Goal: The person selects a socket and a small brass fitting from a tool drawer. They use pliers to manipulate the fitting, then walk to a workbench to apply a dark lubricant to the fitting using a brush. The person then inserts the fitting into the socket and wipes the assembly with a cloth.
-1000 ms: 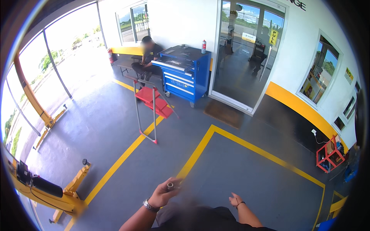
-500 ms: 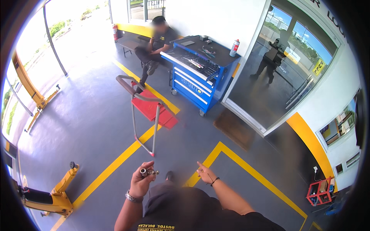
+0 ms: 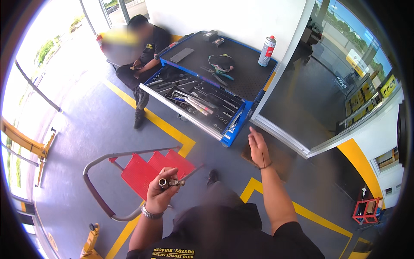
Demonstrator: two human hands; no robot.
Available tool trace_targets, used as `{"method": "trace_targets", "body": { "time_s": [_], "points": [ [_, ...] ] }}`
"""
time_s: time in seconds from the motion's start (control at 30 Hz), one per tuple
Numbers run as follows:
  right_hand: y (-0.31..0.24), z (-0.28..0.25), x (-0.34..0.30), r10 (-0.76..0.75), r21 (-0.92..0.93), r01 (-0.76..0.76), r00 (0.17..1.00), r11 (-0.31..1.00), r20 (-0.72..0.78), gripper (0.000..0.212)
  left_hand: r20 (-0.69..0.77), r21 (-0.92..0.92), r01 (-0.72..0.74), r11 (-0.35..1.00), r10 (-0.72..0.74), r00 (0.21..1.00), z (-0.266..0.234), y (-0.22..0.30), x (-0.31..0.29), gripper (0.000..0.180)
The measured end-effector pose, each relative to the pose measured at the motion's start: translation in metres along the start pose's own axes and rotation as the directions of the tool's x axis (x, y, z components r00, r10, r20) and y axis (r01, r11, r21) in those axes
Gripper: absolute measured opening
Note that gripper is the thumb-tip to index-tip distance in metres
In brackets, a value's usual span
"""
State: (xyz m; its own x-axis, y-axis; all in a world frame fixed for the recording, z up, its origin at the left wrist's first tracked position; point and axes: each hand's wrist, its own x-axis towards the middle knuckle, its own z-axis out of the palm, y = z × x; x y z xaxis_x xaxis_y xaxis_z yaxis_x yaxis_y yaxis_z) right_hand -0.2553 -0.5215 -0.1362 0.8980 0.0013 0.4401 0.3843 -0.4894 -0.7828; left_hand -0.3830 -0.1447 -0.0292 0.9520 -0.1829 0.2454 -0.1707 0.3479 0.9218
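My left hand (image 3: 160, 192) is closed around a shiny metal socket (image 3: 163, 183), its open end showing. A small metal piece (image 3: 177, 183) sticks out beside the socket; I cannot make out what it is. My right hand (image 3: 259, 149) holds nothing, its fingers stretched out toward the near right corner of the blue tool cabinet. The cabinet's top drawer (image 3: 181, 113) is pulled out. Inside lie wrenches, several sockets and light-coloured sticks. On the cabinet's black top (image 3: 181, 71) are pliers (image 3: 222, 77), a flat grey phone-like slab (image 3: 182, 55) and a spray can (image 3: 267, 51).
A red folding step ladder (image 3: 142, 172) with a grey frame stands to my left. Behind the drawer's left end a person (image 3: 148, 52) sits. A glass door (image 3: 319, 82) and a brown mat (image 3: 276, 162) are at right. Yellow lift parts (image 3: 28, 142) stand far left.
I have come closer to the tool cabinet, with the ladder now just left of me. My right hand has moved forward and right; my left still grips the socket.
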Motion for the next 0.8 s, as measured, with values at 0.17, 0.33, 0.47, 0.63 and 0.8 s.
{"method": "trace_targets", "body": {
  "time_s": [0.17, 0.33, 0.47, 0.63, 0.8],
  "points": [
    [0.059, 0.058, 0.238, -0.083, -0.142, 0.074, 0.995, 0.987, -0.055, 0.031, -0.048, -0.041, 0.097, 0.994, -0.099, 0.994, 0.007, -0.001, 0.072, 0.048],
    [0.125, 0.075, 0.381, 0.178, -0.445, -0.129, 0.982, 0.886, 0.069, 0.052, -0.169, -0.044, 0.137, 0.99, -0.143, 0.975, 0.013, 0.012, 0.113, 0.051],
    [0.133, 0.109, 0.388, 0.107, -0.368, -0.08, 0.993, 0.926, 0.056, 0.028, -0.249, 0.001, 0.169, 0.986, -0.163, 0.955, -0.005, 0.014, 0.142, 0.051],
    [0.144, 0.103, 0.389, 0.062, -0.306, -0.073, 0.997, 0.949, -0.046, 0.015, -0.107, -0.056, 0.244, 0.968, -0.248, 0.963, -0.032, -0.009, 0.247, 0.048],
    [0.113, 0.105, 0.394, 0.254, -0.276, -0.285, 0.957, 0.918, -0.141, 0.027, 0.168, 0.048, 0.103, 0.994, -0.109, 0.98, -0.055, -0.017, 0.38, 0.05]
  ]
}}
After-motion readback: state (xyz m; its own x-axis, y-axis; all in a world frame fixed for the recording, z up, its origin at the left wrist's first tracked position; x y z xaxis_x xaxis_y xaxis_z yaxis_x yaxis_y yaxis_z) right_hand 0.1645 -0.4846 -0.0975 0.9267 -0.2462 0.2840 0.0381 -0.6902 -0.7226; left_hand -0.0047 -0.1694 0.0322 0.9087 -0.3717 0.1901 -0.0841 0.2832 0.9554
